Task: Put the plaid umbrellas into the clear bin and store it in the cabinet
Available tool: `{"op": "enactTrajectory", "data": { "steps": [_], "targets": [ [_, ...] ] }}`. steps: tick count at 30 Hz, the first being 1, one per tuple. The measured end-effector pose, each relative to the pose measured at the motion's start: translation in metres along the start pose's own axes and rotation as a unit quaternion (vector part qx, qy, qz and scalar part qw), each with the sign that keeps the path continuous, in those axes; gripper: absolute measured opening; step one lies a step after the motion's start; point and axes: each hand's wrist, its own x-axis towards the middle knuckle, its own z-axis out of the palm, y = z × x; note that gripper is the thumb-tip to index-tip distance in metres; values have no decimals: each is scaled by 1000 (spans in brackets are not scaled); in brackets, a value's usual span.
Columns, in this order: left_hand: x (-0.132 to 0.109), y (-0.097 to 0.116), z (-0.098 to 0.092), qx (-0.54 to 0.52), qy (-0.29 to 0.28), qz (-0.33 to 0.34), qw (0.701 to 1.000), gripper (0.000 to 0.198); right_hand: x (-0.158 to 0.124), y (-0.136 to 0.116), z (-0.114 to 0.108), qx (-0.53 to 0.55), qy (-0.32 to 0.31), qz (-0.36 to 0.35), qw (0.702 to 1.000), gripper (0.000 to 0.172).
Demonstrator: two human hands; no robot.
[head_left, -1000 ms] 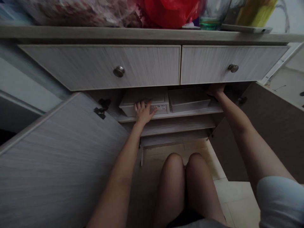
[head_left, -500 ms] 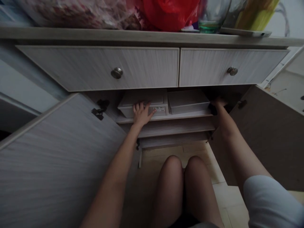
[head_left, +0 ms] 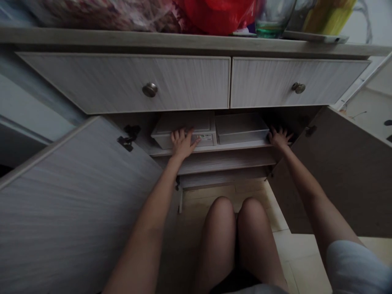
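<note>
On the top shelf inside the cabinet stand two pale boxes side by side. My left hand [head_left: 183, 143] rests with spread fingers on the front edge of the left box [head_left: 165, 141], beside its small printed label [head_left: 204, 137]. The right box [head_left: 241, 130] has a flat lid. To the right of it, my right hand [head_left: 279, 138] reaches into the dark end of the shelf, fingers fanned out and nothing visibly held. Something dark lies around those fingertips, too dim to make out.
Both cabinet doors stand open, the left door [head_left: 79, 196] and the right door [head_left: 346, 171]. Above are two drawers with round knobs [head_left: 150, 90]. A red bag [head_left: 217, 14], a glass jar [head_left: 272, 20] and a yellow item [head_left: 330, 18] sit on the top. Lower shelves [head_left: 226, 160] show below.
My right hand has drawn back a little toward me, out of the dark corner, and its fingers now show spread. My left hand stays on the left box.
</note>
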Motion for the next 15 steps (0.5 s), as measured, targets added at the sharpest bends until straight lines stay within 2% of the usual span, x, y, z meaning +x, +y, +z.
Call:
{"op": "enactTrajectory", "data": {
  "steps": [3, 5, 6, 8, 10, 12, 15],
  "targets": [
    [0, -1, 0, 0, 4, 3, 1000, 65, 12, -6, 7, 53, 52, 37, 997, 58],
    [0, -1, 1, 4, 9, 5, 1000, 64, 19, -12, 10, 116, 98, 24, 988, 58],
    [0, -2, 2, 6, 11, 7, 1000, 63, 21, -16, 11, 143, 120, -11, 982, 59],
    [0, -3, 3, 10, 18, 9, 1000, 61, 20, -23, 14, 167, 148, -127, 967, 57],
    [0, -3, 5, 8, 24, 9, 1000, 61, 14, -30, 17, 155, 149, -229, 949, 53],
    [0, -3, 5, 2, 27, 7, 1000, 61, 8, -39, 20, 142, 147, -261, 943, 51],
    [-1, 0, 3, -12, 24, 1, 1000, 60, 0, -50, 23, 135, 157, -238, 949, 51]
  ]
}}
